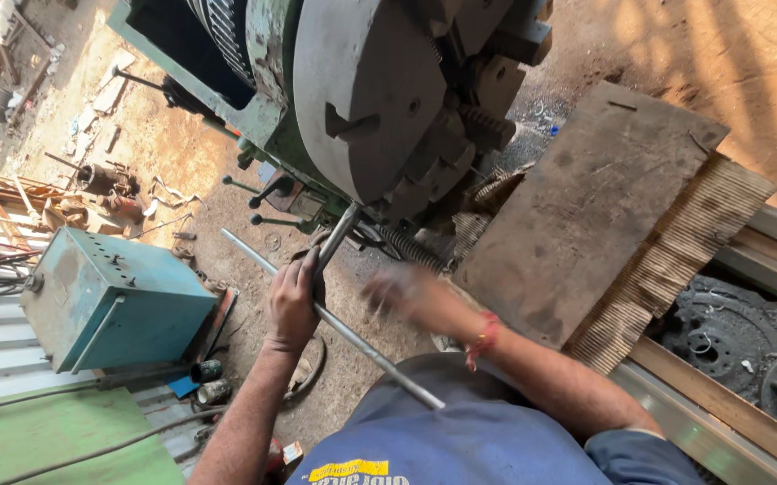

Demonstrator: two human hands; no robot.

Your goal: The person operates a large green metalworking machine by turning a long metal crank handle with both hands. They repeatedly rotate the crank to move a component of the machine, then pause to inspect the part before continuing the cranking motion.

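Fingers: left hand (pixel 292 301) wrapped tight round a chuck key (pixel 335 241), gripped low on its stem; right hand (pixel 404 293) blurred, so I cannot tell whether its fingers are spread or curled, and it appears to hold nothing.
Key: upper end runs up under the rim of the chuck (pixel 366 90); its long steel crossbar (pixel 330 317) slants from upper left to lower right, passing the left hand and ending just above the blue shirt (pixel 460 445).
Chuck: big grey disc on a green lathe (pixel 263 108), stepped jaws standing out on its face; no workpiece shows between them.
Progress: by my reading the key is seated and gripped, so the fitting is done; how far any turning has gone cannot be told, and the jaws look bare.
Edges: chuck rim sits just above the left hand; small lathe levers (pixel 263 193) lie close to the left of the key; a worn steel plate (pixel 586 207) and ribbed mat (pixel 676 260) lie close on the right.
Room: dirt floor (pixel 227 233) below the crossbar gives space for its left end; the right end is near the body, with little slack there.
Around: blue metal box (pixel 110 301) stands well apart to the left; dark castings (pixel 739 332) at far right.
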